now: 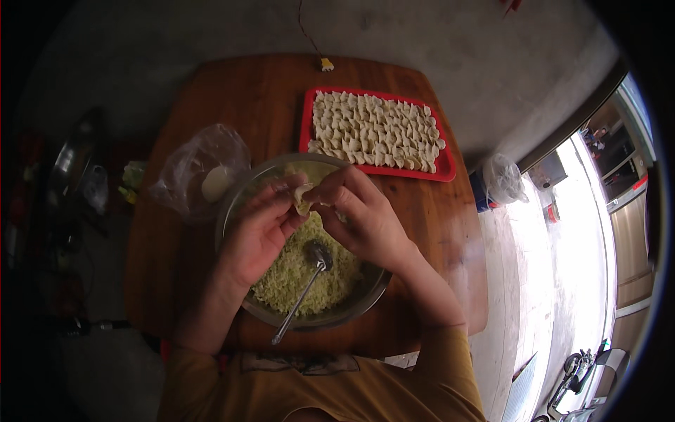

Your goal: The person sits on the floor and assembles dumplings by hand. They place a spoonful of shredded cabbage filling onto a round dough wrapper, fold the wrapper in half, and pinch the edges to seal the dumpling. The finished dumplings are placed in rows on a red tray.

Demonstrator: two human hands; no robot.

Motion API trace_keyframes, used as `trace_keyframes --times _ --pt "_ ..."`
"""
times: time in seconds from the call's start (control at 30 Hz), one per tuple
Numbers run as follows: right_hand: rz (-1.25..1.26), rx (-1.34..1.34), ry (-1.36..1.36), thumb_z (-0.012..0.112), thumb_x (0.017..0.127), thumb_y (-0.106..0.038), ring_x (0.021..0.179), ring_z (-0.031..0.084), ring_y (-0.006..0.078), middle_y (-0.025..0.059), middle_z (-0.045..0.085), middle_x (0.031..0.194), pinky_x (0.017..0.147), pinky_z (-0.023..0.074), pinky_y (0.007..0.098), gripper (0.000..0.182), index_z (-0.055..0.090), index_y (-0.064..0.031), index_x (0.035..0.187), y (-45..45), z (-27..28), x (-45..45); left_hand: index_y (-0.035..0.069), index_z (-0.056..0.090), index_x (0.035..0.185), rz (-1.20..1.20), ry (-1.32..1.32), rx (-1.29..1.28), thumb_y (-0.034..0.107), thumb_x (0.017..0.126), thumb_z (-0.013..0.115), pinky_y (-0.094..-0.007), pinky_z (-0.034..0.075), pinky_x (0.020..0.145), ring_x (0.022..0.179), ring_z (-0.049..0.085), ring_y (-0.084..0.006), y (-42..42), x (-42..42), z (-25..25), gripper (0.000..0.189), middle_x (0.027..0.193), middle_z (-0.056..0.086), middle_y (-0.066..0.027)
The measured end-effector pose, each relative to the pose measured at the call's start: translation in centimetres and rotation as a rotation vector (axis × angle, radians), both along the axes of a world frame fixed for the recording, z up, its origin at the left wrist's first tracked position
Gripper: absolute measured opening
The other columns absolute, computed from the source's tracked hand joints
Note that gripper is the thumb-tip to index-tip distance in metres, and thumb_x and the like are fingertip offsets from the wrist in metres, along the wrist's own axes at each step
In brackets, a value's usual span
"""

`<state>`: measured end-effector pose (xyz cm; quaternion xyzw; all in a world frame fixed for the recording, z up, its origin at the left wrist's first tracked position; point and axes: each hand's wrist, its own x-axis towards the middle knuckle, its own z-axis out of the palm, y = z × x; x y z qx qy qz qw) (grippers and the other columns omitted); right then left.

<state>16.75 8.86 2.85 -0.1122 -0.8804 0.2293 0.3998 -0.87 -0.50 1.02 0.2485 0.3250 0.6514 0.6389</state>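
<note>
Above a large metal bowl (381, 287), my left hand (266, 227) and my right hand (358, 213) hold one dumpling (302, 200) between them. The fingertips of both hands pinch its dough edge. Chopped pale-green filling (295, 279) lies in the bowl beneath. A metal spoon (298, 306) rests with its head in the filling and its handle over the near rim. To the left of the bowl, a clear plastic bag (198, 153) holds round dough wrappers (216, 183). My hands and forearms cover part of the bowl.
Rows of folded dumplings (374, 129) fill a red tray (448, 171) beyond the bowl, on the wooden table (237, 100). A yellow and white plug connector (327, 65) on a cord lies at the far edge. A bucket topped with plastic (498, 182) stands on the right, near a bright doorway.
</note>
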Motion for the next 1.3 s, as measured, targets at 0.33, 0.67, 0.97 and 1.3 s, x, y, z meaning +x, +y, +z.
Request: trace_keyframes --times 0.33,0.67,0.97,1.3 --pt "0.003 0.07 -0.007 0.071 0.075 -0.004 0.086 0.06 0.0255 0.0063 0.054 0.094 0.068 0.0508 0.0369 0.023 0.06 -0.0095 0.095 0.17 0.26 0.17 0.003 0.053 0.127 -0.03 -0.052 0.008 0.013 0.098 0.052 -0.0305 0.044 0.099 0.113 0.056 -0.0136 0.01 0.29 -0.12 0.031 0.118 0.06 -0.0049" --pt "-0.01 0.011 -0.001 0.073 0.076 -0.003 0.082 0.061 0.0246 0.0077 0.055 0.094 0.068 0.0508 0.0359 0.02 0.059 -0.0072 0.091 0.2 -0.28 0.09 0.003 0.052 0.125 -0.062 -0.072 0.05 0.012 0.098 0.049 -0.0323 0.045 0.102 0.113 0.057 -0.0151 0.01 0.52 -0.27 0.029 0.117 0.06 -0.0068" --pt "0.046 -0.027 0.04 0.073 0.078 -0.001 0.082 0.061 0.0229 0.0085 0.054 0.094 0.068 0.0512 0.0329 0.019 0.061 -0.0057 0.093 0.03 0.0 -0.03 0.002 0.052 0.122 -0.049 -0.061 0.067 0.012 0.098 0.048 -0.0316 0.045 0.102 0.112 0.057 -0.0151 -0.21 0.78 0.04 0.026 0.116 0.06 -0.0068" --pt "0.059 -0.059 0.067 0.073 0.079 -0.003 0.083 0.061 0.0227 0.0084 0.055 0.093 0.07 0.0516 0.0327 0.018 0.062 -0.0042 0.093 -0.09 -0.02 -0.06 0.001 0.052 0.123 -0.099 0.003 0.104 0.014 0.099 0.048 -0.0327 0.045 0.101 0.112 0.057 -0.0154 -0.16 0.57 -0.29 0.028 0.116 0.059 -0.007"
